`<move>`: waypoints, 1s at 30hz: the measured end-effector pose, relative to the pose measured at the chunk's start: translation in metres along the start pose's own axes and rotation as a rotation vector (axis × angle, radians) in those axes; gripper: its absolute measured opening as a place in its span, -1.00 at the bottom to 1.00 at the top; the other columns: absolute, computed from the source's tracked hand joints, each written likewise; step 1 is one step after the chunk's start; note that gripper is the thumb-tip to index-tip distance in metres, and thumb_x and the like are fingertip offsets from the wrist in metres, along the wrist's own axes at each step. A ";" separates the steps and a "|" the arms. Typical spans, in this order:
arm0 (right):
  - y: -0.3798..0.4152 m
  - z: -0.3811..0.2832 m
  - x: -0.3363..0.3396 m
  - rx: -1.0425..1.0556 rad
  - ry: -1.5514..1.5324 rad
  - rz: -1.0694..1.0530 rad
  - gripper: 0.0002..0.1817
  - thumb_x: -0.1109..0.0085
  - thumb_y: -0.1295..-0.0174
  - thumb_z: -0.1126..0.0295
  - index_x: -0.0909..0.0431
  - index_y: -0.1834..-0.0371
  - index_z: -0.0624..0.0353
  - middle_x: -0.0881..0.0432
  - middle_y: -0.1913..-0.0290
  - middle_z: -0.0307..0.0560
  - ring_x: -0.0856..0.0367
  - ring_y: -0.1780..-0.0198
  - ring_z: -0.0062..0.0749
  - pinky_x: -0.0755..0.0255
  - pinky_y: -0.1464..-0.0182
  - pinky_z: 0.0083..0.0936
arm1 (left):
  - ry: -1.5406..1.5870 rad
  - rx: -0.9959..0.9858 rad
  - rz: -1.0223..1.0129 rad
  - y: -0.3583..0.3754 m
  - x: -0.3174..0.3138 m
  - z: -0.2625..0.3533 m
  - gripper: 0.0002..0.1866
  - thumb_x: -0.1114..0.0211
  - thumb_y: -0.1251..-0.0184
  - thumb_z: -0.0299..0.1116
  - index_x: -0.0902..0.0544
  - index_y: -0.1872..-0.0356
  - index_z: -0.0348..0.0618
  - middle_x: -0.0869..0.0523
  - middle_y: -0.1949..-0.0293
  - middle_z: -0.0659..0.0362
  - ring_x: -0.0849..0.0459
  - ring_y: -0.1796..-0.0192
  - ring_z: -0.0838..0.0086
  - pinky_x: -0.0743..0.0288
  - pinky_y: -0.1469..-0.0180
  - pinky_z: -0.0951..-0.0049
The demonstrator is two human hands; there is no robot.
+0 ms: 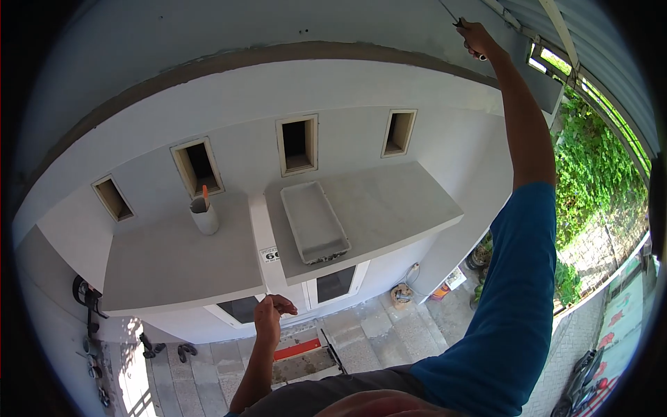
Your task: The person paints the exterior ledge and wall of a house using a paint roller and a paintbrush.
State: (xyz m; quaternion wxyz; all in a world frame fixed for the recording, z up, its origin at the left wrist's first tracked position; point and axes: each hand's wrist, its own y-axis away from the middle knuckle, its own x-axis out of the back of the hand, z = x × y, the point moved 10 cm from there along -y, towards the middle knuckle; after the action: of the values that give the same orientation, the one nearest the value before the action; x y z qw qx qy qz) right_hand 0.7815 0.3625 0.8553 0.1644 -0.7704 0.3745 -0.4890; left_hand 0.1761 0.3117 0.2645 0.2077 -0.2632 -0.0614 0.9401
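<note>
High at the upper right, my right hand (478, 40) is wrapped round the dark handle of a paint roller (458, 23). Its thin metal rod runs up past the frame's top edge, so the roller head is out of view. Below the front edge of the concrete ledge (396, 194), my left hand (273, 316) is raised with its fingers curled in. Whatever it holds, if anything, cannot be made out. A pale paint tray (313, 219) with grey-white smears lies on the ledge. On the left ledge (167, 257), a whitish cup (204, 217) stands upright with an orange-handled tool (206, 192) in it.
Several small framed openings (297, 144) line the wall behind the ledges. A rough brown band (306, 52) crosses the wall above. Far below are paved steps (368, 340), shoes (186, 352), a bucket-like container (401, 296) and a parked motorbike (580, 379). Greenery (590, 174) grows at right.
</note>
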 end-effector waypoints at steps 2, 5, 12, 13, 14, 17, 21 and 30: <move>0.028 0.012 0.002 0.042 0.103 -0.044 -0.50 0.04 -0.56 0.17 -0.30 -0.53 -0.10 -0.33 0.70 -0.31 -0.28 0.76 -0.59 -0.25 0.73 -0.48 | -0.001 0.003 -0.028 -0.001 -0.003 -0.003 -0.41 0.01 -0.62 0.09 -0.65 0.28 -0.33 -0.72 0.39 0.01 -0.75 0.32 0.27 -0.66 0.18 0.22; 0.076 0.041 0.015 0.024 0.197 -0.216 -0.44 0.03 -0.54 0.24 -0.22 -0.58 -0.15 -0.34 0.68 -0.27 -0.33 0.74 -0.59 -0.30 0.72 -0.47 | -0.009 0.024 -0.039 -0.002 -0.002 -0.007 -0.41 0.02 -0.62 0.08 -0.65 0.28 -0.33 -0.72 0.39 0.00 -0.75 0.32 0.26 -0.67 0.17 0.22; 0.110 0.053 0.005 -0.076 0.261 -0.228 -0.45 0.02 -0.55 0.22 -0.23 -0.58 -0.17 -0.32 0.70 -0.28 -0.32 0.76 -0.59 -0.27 0.76 -0.48 | 0.008 0.061 -0.079 -0.003 -0.016 -0.015 -0.43 0.01 -0.62 0.07 -0.64 0.29 -0.31 -0.72 0.39 0.00 -0.75 0.32 0.26 -0.66 0.15 0.24; 0.096 0.043 0.012 -0.034 0.241 -0.184 -0.45 0.01 -0.55 0.21 -0.23 -0.58 -0.17 -0.31 0.69 -0.27 -0.33 0.75 -0.58 -0.28 0.76 -0.47 | 0.005 0.041 -0.084 -0.004 -0.017 -0.011 -0.43 0.01 -0.62 0.07 -0.64 0.29 -0.31 -0.72 0.39 0.00 -0.75 0.32 0.26 -0.66 0.15 0.24; 0.082 0.033 0.016 0.006 0.219 -0.141 -0.45 0.01 -0.55 0.21 -0.24 -0.57 -0.16 -0.31 0.69 -0.27 -0.34 0.75 -0.57 -0.30 0.75 -0.46 | 0.000 0.023 -0.088 -0.004 -0.018 -0.007 -0.43 0.01 -0.62 0.07 -0.64 0.29 -0.31 -0.72 0.38 0.00 -0.75 0.32 0.26 -0.66 0.15 0.25; 0.017 0.003 0.019 0.083 0.227 -0.014 -0.43 0.05 -0.56 0.16 -0.14 -0.61 -0.28 -0.34 0.69 -0.29 -0.28 0.77 -0.59 -0.27 0.76 -0.50 | -0.002 0.027 -0.088 -0.004 -0.017 -0.007 -0.43 0.00 -0.62 0.07 -0.64 0.29 -0.31 -0.73 0.38 0.01 -0.75 0.31 0.27 -0.66 0.15 0.25; -0.013 -0.023 0.012 0.098 0.255 0.025 -0.43 0.05 -0.56 0.14 -0.16 -0.61 -0.25 -0.38 0.65 -0.27 -0.30 0.75 -0.59 -0.32 0.73 -0.48 | -0.024 0.023 -0.084 -0.005 -0.019 -0.009 -0.43 0.00 -0.62 0.07 -0.64 0.28 -0.31 -0.73 0.38 0.01 -0.75 0.31 0.27 -0.66 0.15 0.25; 0.125 0.032 0.003 0.007 0.357 -0.288 -0.43 0.08 -0.57 0.24 -0.15 -0.61 -0.05 -0.35 0.70 -0.27 -0.32 0.76 -0.57 -0.32 0.74 -0.46 | -0.022 0.059 -0.093 0.001 -0.023 -0.023 -0.42 0.07 -0.64 0.06 -0.61 0.28 -0.32 -0.71 0.40 -0.03 -0.74 0.34 0.23 -0.65 0.18 0.21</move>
State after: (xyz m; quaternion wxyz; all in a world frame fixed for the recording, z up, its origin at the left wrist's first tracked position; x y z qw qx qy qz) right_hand 0.7581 0.2732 0.7646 0.0265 -0.7166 0.2820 -0.6373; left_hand 0.2051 0.3014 0.2555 0.2582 -0.2435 -0.0482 0.9336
